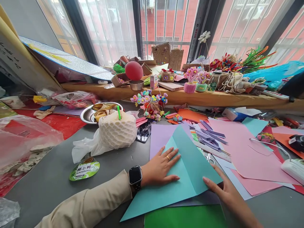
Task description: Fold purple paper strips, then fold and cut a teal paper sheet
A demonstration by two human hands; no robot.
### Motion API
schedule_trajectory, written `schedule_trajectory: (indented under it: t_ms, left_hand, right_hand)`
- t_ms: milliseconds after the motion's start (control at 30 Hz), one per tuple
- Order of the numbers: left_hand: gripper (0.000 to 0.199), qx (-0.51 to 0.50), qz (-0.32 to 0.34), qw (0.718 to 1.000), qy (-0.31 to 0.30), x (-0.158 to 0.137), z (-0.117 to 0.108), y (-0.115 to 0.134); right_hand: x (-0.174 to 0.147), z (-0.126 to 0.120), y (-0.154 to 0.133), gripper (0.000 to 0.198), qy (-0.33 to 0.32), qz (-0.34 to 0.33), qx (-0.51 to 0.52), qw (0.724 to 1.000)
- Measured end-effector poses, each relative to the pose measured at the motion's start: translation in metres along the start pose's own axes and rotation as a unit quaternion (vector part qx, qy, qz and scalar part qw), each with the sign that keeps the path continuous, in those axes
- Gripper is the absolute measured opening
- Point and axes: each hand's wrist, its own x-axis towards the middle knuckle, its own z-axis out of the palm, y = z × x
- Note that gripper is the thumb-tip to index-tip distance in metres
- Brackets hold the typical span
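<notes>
A teal sheet of paper point(171, 196) with a crease running down it lies before me, its right part tilted up along the fold. My left hand point(162, 167) rests flat on it, fingers spread, a ring on one finger and a watch on the wrist. At the right corner, my right hand point(224, 186) grips the teal sheet, thumb on top and fingers behind the edge. Beneath it are purple paper point(159, 136) and green paper point(185, 217). Scissors point(209, 158), partly covered, show just past the right hand.
Left of the papers stands a netted white coconut point(118, 129) with a green straw, near a metal bowl point(85, 118) and a phone point(143, 131). Pink sheets point(239, 152), purple strips point(211, 139) and a white power strip point(293, 171) lie to the right. Crafts line the wooden sill point(166, 96).
</notes>
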Motion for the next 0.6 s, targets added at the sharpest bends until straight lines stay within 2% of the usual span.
schedule_trajectory:
  t_ms: [100, 133, 200, 267, 333, 400, 467, 533, 600]
  left_hand:
    - [0.066, 0.003, -0.005, 1.0, 0.0, 0.0, 0.001, 0.0]
    - [0.066, 0.004, -0.006, 1.0, 0.0, 0.0, 0.001, 0.0]
    - [0.066, 0.008, -0.007, 1.0, 0.0, 0.0, 0.001, 0.0]
    - [0.065, 0.011, -0.006, 1.0, 0.001, 0.0, 0.001, 0.001]
    - [0.065, 0.014, -0.003, 1.0, 0.004, 0.0, 0.0, 0.001]
    - [0.065, 0.016, 0.0, 1.0, 0.005, 0.0, 0.0, 0.001]
    - [0.065, 0.017, 0.0, 1.0, 0.005, 0.0, 0.0, 0.0]
    - [0.065, 0.018, 0.003, 1.0, 0.002, 0.0, 0.0, -0.001]
    - [0.066, 0.018, 0.016, 1.0, -0.002, 0.002, 0.0, -0.002]
  right_hand:
    - [0.01, -0.012, -0.001, 0.045, -0.03, -0.052, 0.021, 0.998]
    - [0.014, -0.016, -0.003, 0.044, -0.03, -0.081, 0.007, 0.996]
    - [0.021, -0.021, -0.007, 0.045, -0.022, -0.154, -0.086, 0.984]
    - [0.027, -0.023, -0.015, 0.046, -0.02, -0.258, -0.227, 0.939]
    - [0.033, -0.02, -0.024, 0.044, -0.027, -0.355, -0.353, 0.865]
    - [0.039, -0.014, -0.031, 0.045, -0.045, -0.414, -0.442, 0.794]
    - [0.046, -0.006, -0.033, 0.045, -0.069, -0.435, -0.501, 0.745]
    - [0.051, 0.0, -0.029, 0.042, -0.089, -0.423, -0.531, 0.729]
    - [0.055, 0.005, -0.021, 0.04, -0.102, -0.382, -0.543, 0.741]
